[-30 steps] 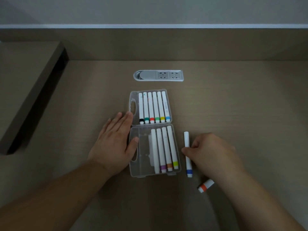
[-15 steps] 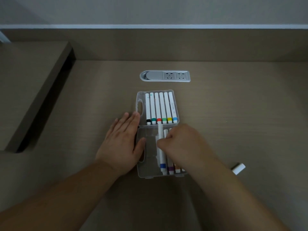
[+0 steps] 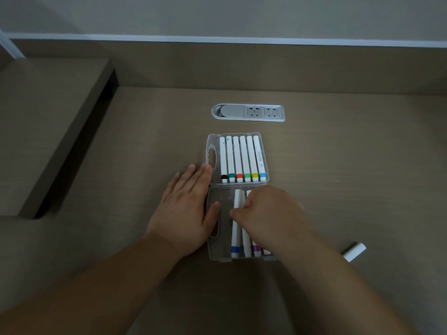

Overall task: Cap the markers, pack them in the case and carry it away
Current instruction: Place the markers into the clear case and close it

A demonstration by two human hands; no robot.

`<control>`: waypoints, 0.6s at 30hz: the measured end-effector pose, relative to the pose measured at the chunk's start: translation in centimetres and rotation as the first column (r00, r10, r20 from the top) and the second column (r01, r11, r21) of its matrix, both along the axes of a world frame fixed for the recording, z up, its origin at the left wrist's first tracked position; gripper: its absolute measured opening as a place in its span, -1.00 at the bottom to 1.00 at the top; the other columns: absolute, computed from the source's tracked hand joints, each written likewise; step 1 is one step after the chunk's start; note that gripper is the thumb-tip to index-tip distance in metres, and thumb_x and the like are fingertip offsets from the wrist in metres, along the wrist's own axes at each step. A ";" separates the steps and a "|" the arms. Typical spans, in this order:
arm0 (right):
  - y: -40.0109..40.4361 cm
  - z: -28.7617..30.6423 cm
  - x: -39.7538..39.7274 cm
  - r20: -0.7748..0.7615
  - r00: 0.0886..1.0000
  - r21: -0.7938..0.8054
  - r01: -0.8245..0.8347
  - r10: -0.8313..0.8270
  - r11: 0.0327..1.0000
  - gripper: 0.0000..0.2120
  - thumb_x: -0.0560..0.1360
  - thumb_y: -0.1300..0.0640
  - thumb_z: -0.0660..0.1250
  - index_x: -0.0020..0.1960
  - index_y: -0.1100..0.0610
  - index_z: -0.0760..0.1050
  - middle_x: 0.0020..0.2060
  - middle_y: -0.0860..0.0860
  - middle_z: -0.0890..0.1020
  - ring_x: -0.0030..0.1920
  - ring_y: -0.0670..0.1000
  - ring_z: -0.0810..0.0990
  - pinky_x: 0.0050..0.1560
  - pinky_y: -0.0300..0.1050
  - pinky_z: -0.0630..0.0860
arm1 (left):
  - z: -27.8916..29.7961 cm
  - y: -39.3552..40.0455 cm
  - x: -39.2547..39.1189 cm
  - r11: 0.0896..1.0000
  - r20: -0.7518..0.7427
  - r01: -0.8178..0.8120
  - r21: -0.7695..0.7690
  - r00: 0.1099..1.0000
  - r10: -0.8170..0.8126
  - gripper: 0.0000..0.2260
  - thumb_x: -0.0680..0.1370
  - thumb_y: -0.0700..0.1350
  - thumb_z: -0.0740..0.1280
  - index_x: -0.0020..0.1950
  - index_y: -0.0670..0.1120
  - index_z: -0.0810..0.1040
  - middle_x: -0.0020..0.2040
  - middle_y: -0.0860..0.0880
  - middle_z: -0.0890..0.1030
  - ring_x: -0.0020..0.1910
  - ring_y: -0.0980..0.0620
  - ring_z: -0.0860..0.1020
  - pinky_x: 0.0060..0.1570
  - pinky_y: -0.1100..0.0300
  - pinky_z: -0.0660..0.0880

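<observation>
left hand (image 3: pixel 183 209) flat, steadying open case (image 3: pixel 212 256) (thumb inside); right hand (image 3: pixel 268 211) pinching blue-banded marker (image 3: pixel 235 228) into near half.

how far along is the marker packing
Done: six capped markers fill the far half of the open case. In hand: the right hand sets the blue marker into the near half while the left hand steadies the case. Left: one marker on the desk, then closing and carrying.

Clear glossy plastic case (image 3: pixel 264 146); matt wood-grain desk (image 3: pixel 338 189); brushed metal socket panel (image 3: pixel 232 114)
</observation>
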State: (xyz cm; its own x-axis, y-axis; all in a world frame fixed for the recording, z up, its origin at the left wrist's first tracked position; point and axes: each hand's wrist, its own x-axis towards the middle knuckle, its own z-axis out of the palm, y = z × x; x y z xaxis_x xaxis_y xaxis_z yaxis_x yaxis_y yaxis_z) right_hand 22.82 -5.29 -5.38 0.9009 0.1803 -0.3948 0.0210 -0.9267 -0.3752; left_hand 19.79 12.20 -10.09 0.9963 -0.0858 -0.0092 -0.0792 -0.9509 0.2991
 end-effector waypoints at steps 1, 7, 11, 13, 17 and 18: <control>0.0 0.0 0.0 -0.009 1.000 -0.009 -0.003 0.003 1.000 -0.69 0.49 -0.23 0.32 0.02 -0.01 0.55 -0.26 -0.11 0.52 -0.11 -0.06 0.60 0.10 -0.02 0.57 | 0.0 0.0 0.0 1.000 0.001 0.001 -0.001 1.000 -0.001 -0.31 0.55 0.28 -0.12 0.62 -0.02 -0.08 0.62 0.03 0.05 0.59 0.10 -0.10 0.57 -0.01 -0.03; 0.4 -0.1 0.5 -0.054 0.999 -0.096 -0.009 0.004 0.995 -0.54 0.48 -0.26 0.33 0.21 0.03 0.50 -0.13 -0.04 0.49 0.03 0.01 0.60 0.15 -0.01 0.52 | 0.0 0.1 0.0 1.000 0.004 0.002 0.004 1.000 -0.002 -0.31 0.56 0.28 -0.10 0.62 -0.01 -0.09 0.62 0.04 0.04 0.59 0.11 -0.11 0.57 0.02 -0.06; 1.0 -0.1 0.9 -0.059 0.998 -0.167 -0.045 0.035 0.985 -0.55 0.51 -0.24 0.32 0.25 0.04 0.45 -0.10 -0.01 0.49 0.04 0.02 0.58 0.11 -0.01 0.49 | -0.1 0.1 -0.1 1.000 0.014 0.003 -0.001 1.000 -0.003 -0.31 0.56 0.28 -0.11 0.62 -0.02 -0.07 0.62 0.04 0.06 0.59 0.11 -0.09 0.57 0.02 -0.05; 1.0 0.0 1.0 -0.064 0.997 -0.176 -0.051 0.040 0.983 -0.55 0.51 -0.22 0.32 0.25 0.04 0.44 -0.09 0.01 0.49 0.04 0.03 0.58 0.09 -0.02 0.48 | -0.1 0.1 -0.1 1.000 0.015 0.004 -0.004 1.000 -0.004 -0.31 0.55 0.28 -0.12 0.62 -0.02 -0.06 0.62 0.04 0.06 0.59 0.11 -0.09 0.57 0.01 -0.04; 1.0 -0.3 1.4 -0.110 0.993 -0.185 -0.061 0.041 0.981 -0.50 0.50 -0.23 0.33 0.30 0.05 0.42 0.10 0.06 0.58 0.12 0.06 0.58 0.16 0.03 0.48 | -0.1 0.1 -0.1 1.000 0.016 0.001 -0.006 1.000 -0.001 -0.30 0.55 0.29 -0.12 0.62 -0.02 -0.06 0.62 0.03 0.06 0.59 0.10 -0.08 0.57 0.00 -0.04; 1.1 -0.4 1.5 -0.110 0.993 -0.183 -0.061 0.041 0.981 -0.49 0.50 -0.24 0.32 0.30 0.05 0.42 0.10 0.06 0.59 0.11 0.06 0.58 0.17 0.04 0.48 | 0.0 0.1 -0.1 1.000 0.014 0.000 -0.005 1.000 0.001 -0.30 0.55 0.29 -0.12 0.62 -0.02 -0.06 0.62 0.03 0.06 0.59 0.11 -0.08 0.57 0.01 -0.04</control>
State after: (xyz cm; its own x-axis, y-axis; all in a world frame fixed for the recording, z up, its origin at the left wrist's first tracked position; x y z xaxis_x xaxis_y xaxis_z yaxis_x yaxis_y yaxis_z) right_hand 24.31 -4.19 -5.80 0.8438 0.1395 -0.5181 0.0397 -0.9792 -0.1989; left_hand 19.70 12.26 -10.11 0.9963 -0.0854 0.0051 -0.0829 -0.9493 0.3031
